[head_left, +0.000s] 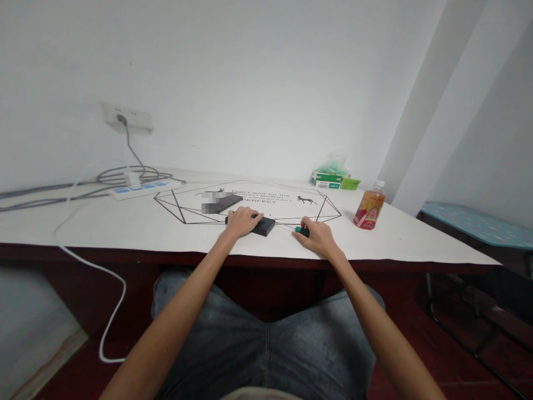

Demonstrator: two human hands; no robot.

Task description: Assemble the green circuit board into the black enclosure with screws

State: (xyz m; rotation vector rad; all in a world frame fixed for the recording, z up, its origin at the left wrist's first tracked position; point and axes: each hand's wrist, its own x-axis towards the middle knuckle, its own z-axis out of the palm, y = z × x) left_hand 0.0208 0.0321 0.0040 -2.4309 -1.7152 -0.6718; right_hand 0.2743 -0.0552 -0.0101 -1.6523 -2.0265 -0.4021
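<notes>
My left hand (242,221) is closed over a flat black box (265,226) that lies on the white tabletop, its fingers across the box's top and left side. In my right hand (318,239) is a screwdriver (298,229) with a green and black handle. Its thin shaft points left, and the tip lies close to the box's right side; whether it touches the box I cannot tell. Just behind my left hand rests a dark oblong object (229,201), partly blurred out.
A bottle (368,206) of reddish drink stands at the right, with green and white boxes (327,179) by the wall. At the left are a power strip (145,188), coiled grey cables and a white cord (97,269) hanging over the table's front edge. A stool (478,222) is at far right.
</notes>
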